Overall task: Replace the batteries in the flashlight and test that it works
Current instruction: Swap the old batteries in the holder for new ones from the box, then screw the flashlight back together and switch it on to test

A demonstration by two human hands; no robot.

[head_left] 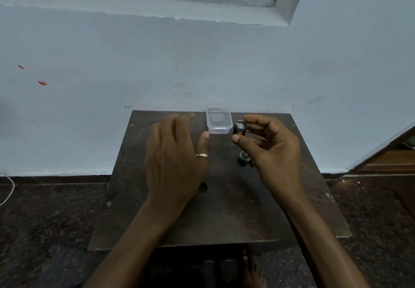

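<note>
Head view shows your right hand [272, 144] raised over the far right part of the dark brown wooden bench [224, 216], its fingers [251, 119] curled and pinching a short black battery with an orange band [239, 129]. Your thumb presses it from below and your forefinger from above, so the battery sits between them at the very tips, clear of the bench surface. Its round metal end cap faces toward you and upward, grey and shiny, with the orange band at the lower end beside your thumb. Just left of it, near the middle of the far edge, stands a small clear plastic tub [219, 121], close to the battery but not touching it.

Your left hand [174, 153] hovers palm down over the far left part of the bench, fingers loosely spread and gripping nothing, a gold ring [202, 155] on the thumb. A small metal piece shows at its far side, mostly hidden, so you cannot tell what it is.

Below your right fingers, on the bench right of centre, lies a dark cylindrical part with a silver end [244, 157], partly covered by your palm. A small dark round object [203, 187] rests near the bench centre, beside your left wrist.
</note>
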